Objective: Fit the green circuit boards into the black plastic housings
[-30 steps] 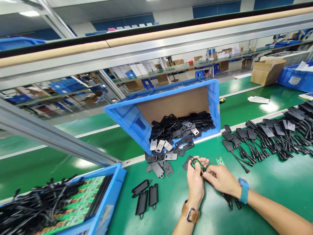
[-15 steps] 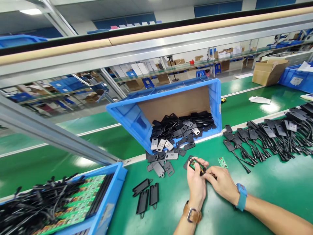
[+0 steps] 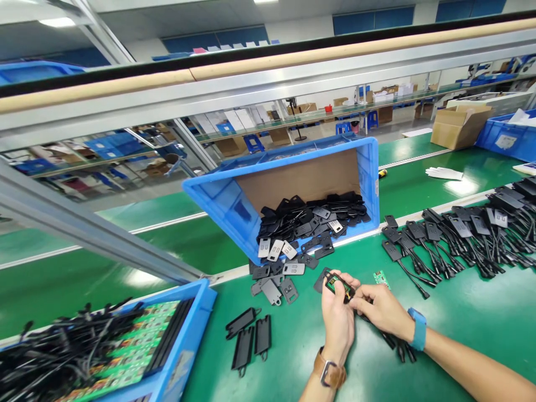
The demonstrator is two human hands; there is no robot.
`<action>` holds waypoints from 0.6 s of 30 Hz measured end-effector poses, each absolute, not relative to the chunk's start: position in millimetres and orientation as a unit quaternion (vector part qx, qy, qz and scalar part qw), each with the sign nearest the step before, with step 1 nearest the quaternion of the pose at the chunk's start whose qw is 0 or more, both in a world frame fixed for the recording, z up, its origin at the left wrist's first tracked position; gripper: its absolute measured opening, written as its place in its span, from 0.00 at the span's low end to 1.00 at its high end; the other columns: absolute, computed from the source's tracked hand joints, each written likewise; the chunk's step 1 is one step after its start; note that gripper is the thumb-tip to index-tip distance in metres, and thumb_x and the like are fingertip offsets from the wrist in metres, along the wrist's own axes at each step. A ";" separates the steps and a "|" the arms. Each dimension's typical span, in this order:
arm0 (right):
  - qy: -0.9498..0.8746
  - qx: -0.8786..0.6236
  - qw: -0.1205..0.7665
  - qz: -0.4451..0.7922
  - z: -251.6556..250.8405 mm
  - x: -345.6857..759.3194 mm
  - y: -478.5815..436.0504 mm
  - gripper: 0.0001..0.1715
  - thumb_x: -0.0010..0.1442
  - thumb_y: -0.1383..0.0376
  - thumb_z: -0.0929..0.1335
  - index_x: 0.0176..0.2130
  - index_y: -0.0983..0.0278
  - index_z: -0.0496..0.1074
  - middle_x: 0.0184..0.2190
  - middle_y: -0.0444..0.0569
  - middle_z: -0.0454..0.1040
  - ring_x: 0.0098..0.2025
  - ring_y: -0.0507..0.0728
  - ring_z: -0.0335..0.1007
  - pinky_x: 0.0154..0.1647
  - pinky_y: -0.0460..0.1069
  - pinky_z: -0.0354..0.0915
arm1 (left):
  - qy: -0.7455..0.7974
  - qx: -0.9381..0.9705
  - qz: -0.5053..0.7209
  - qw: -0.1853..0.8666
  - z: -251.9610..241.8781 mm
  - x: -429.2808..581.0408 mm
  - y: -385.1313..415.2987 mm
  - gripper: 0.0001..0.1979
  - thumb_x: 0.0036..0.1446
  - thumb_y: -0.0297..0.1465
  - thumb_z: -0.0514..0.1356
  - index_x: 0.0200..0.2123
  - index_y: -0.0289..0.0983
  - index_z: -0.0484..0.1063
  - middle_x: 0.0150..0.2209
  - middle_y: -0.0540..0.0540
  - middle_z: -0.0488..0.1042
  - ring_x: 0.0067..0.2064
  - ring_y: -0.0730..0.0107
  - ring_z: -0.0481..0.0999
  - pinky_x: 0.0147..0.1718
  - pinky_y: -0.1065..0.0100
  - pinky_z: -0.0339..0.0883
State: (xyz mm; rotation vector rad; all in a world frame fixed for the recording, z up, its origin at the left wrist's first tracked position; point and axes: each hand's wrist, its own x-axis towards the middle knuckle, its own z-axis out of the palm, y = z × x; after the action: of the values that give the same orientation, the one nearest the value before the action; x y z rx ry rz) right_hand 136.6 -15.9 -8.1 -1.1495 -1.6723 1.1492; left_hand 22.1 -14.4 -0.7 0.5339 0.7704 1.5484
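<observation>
A black plastic casing [image 3: 349, 292] bearing a green circuit board [image 3: 333, 284] lies in the left hand's grip [image 3: 337, 312]; the right hand's grip [image 3: 383, 310] meets its near end. A tilted blue plastic crate [image 3: 373, 184] holds flat black and grey plates [image 3: 310, 220].

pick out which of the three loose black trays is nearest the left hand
The rightmost tray: the other two trays lie farther left, away from the left hand.

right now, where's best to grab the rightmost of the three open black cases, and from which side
Probably pinch the rightmost open case by its long side walls, from above on the side facing the left hand: it lies open side up, with another case close on its left.
</observation>
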 end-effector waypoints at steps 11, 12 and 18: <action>-0.672 -0.472 0.397 0.409 -7.9 134.3 -16.7 0.15 0.63 0.62 0.67 0.25 0.64 0.70 0.22 0.41 0.71 0.25 0.50 0.62 0.29 0.45 0.55 | 0.319 0.212 0.670 0.636 2.6 22.5 -14.6 0.14 0.57 0.38 0.66 0.42 0.41 0.68 0.36 0.50 0.70 0.37 0.71 0.73 0.42 0.65 0.67; -0.675 -0.482 0.396 0.393 -8.2 133.9 -17.2 0.14 0.63 0.62 0.67 0.26 0.64 0.70 0.22 0.41 0.71 0.25 0.51 0.63 0.29 0.45 0.55 | 0.318 0.213 0.672 0.634 1.8 22.7 -14.3 0.14 0.58 0.38 0.65 0.42 0.41 0.68 0.36 0.50 0.70 0.37 0.70 0.73 0.42 0.65 0.68; -0.699 -0.509 0.371 0.340 -7.6 132.4 -18.7 0.18 0.65 0.58 0.65 0.27 0.63 0.71 0.23 0.44 0.73 0.25 0.52 0.64 0.28 0.46 0.53 | 0.328 0.246 0.692 0.594 -5.6 26.1 -14.2 0.15 0.57 0.40 0.66 0.42 0.42 0.67 0.36 0.50 0.72 0.39 0.69 0.74 0.46 0.63 0.67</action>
State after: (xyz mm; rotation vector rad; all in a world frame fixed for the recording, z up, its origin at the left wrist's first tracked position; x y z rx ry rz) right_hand 132.4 -18.7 -7.6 -1.3059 -1.7921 0.8712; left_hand 26.1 -14.2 -5.6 0.5714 0.7623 1.6074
